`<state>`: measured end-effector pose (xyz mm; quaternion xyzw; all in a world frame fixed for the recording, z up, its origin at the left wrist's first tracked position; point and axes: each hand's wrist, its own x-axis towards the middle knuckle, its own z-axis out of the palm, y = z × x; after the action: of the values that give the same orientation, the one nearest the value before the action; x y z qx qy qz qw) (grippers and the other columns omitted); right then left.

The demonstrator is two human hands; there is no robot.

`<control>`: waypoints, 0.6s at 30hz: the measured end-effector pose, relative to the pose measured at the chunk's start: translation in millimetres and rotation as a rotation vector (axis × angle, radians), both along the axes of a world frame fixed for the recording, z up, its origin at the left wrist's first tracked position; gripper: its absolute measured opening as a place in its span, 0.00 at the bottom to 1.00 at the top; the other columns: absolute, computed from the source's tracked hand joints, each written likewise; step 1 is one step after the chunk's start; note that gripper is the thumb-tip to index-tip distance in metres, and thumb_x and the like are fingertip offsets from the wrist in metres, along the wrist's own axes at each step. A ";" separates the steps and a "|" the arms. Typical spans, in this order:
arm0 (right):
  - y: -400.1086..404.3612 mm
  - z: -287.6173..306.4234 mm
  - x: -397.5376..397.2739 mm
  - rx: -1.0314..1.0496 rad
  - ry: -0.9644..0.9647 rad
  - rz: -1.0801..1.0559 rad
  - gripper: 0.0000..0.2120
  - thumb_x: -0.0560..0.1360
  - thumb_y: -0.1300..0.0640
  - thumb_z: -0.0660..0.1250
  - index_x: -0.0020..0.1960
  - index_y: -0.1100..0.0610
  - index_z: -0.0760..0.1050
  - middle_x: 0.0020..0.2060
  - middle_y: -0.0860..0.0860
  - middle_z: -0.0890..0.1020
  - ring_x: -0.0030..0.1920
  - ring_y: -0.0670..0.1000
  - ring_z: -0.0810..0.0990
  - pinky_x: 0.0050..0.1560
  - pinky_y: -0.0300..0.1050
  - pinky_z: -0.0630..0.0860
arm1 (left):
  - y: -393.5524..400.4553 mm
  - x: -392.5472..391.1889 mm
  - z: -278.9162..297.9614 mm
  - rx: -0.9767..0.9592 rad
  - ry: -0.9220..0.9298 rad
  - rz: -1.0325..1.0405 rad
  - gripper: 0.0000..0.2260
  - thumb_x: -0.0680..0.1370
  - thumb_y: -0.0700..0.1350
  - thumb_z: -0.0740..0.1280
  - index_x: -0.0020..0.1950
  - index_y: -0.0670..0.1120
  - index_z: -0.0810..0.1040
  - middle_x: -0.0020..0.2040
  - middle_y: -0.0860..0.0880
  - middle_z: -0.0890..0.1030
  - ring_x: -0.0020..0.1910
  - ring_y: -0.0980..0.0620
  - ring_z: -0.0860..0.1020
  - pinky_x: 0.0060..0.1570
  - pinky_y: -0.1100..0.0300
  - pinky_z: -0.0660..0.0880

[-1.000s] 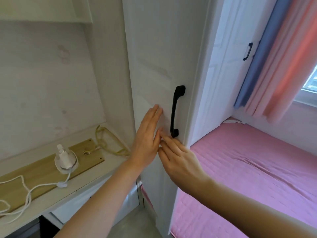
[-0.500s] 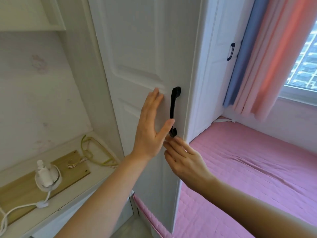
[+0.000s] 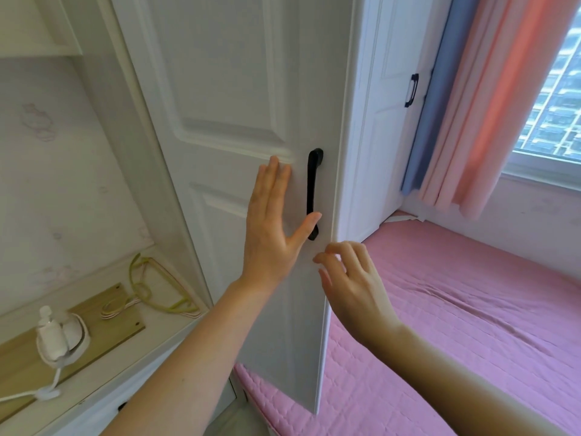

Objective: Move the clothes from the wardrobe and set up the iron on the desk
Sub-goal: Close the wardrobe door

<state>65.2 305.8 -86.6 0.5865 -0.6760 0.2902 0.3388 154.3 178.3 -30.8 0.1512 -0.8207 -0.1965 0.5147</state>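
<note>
Lying on the desk [image 3: 176,328] left of the wardrobe door [image 3: 239,127] was the white iron [image 3: 59,339]. Left hand [image 3: 273,228] pressed flat on the door, fingers straight, thumb at its black handle [image 3: 312,193]. Right hand [image 3: 352,284] hovered at the door's edge, fingers loosely curled, holding nothing.

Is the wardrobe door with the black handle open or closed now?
Open. The wardrobe door has swung outward: its free edge stands clear of the cabinet, over the pink bed. The left hand lies flat on it.
</note>
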 end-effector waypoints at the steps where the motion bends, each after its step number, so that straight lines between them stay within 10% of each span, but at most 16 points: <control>1: -1.8 1.6 -2.6 -0.013 -0.068 0.011 0.13 0.70 0.70 0.71 0.53 0.63 0.76 0.48 0.58 0.76 0.49 0.57 0.73 0.49 0.47 0.74 | -0.7 -3.2 -0.7 -0.005 0.001 0.010 0.33 0.77 0.55 0.64 0.77 0.43 0.58 0.78 0.48 0.55 0.78 0.51 0.49 0.75 0.47 0.55; 7: -17.7 11.3 -16.5 -0.138 -0.644 0.116 0.30 0.74 0.61 0.69 0.68 0.48 0.57 0.54 0.49 0.66 0.51 0.41 0.69 0.50 0.34 0.73 | -6.2 -24.7 -4.6 -0.077 -0.007 0.107 0.32 0.78 0.56 0.63 0.77 0.42 0.58 0.78 0.46 0.55 0.78 0.47 0.50 0.72 0.39 0.55; 18: -60.5 7.0 -70.5 -0.093 -0.849 0.067 0.27 0.77 0.50 0.64 0.71 0.48 0.55 0.63 0.49 0.72 0.60 0.48 0.73 0.57 0.52 0.76 | -52.6 -88.1 -23.6 -0.317 -0.144 0.298 0.35 0.77 0.66 0.56 0.78 0.49 0.51 0.78 0.45 0.50 0.77 0.45 0.44 0.72 0.36 0.44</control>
<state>-5.2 245.2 -79.6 0.4206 -0.7222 0.5470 0.0468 66.3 125.8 -54.4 0.2017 -0.8446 0.0245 0.4954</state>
